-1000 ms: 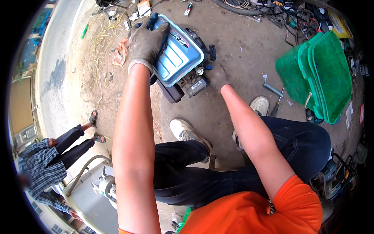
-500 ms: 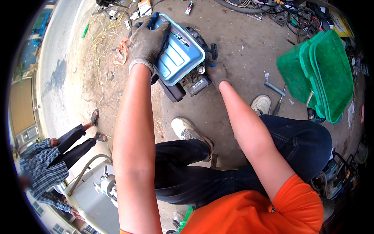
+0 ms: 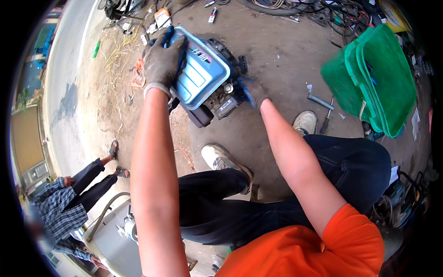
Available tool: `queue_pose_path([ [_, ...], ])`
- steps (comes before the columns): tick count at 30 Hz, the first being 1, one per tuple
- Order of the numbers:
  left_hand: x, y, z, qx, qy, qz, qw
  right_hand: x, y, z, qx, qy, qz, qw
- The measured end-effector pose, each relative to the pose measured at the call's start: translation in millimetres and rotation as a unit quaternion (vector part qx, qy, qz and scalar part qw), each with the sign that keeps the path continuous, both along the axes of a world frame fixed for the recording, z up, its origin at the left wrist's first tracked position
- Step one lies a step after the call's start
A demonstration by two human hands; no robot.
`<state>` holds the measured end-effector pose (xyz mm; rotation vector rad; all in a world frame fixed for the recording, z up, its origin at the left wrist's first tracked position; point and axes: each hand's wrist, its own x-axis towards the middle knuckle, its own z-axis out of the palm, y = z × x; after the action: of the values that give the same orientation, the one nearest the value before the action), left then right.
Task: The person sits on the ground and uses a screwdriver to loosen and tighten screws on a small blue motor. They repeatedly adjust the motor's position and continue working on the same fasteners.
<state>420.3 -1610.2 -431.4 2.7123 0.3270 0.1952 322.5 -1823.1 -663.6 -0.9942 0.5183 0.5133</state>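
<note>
Left hand (image 3: 161, 64) (one of two) grips one blue-topped machine (image 3: 201, 73).

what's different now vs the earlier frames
The right hand has turned, showing more of its blue-coated fingers beside the engine; whether it let go of anything is unclear. The camera view has shifted slightly. The left hand stays on the blue tank.

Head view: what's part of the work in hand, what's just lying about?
In the work:
- blue tank, left hand on it
- engine below it, right hand beside it

Apparently lying about:
- green bin
- screwdriver and grey rod, untouched; could be tools for it
- green stick
</note>
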Motion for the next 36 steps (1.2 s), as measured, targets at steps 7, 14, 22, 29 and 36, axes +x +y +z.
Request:
queue_pose_path([
  [7,1,6,-3,-0.015,-0.002,-0.027,1.0,3,12,-6,-0.178,-0.088,0.088,0.976],
  [14,4,18,-8,-0.075,0.014,-0.03,0.997,-14,23,-26,0.003,-0.064,0.003,0.998],
  [22,1,22,-3,-0.053,0.011,-0.017,0.998,-12,27,31,-0.291,-0.12,0.035,0.949],
  [29,0,4,-3,-0.039,-0.01,-0.034,0.999,-4,15,45,-0.379,-0.06,0.068,0.921],
  [36,0,7,-6,-0.046,-0.003,-0.035,0.998,0,19,31,-0.398,-0.009,0.075,0.914],
])
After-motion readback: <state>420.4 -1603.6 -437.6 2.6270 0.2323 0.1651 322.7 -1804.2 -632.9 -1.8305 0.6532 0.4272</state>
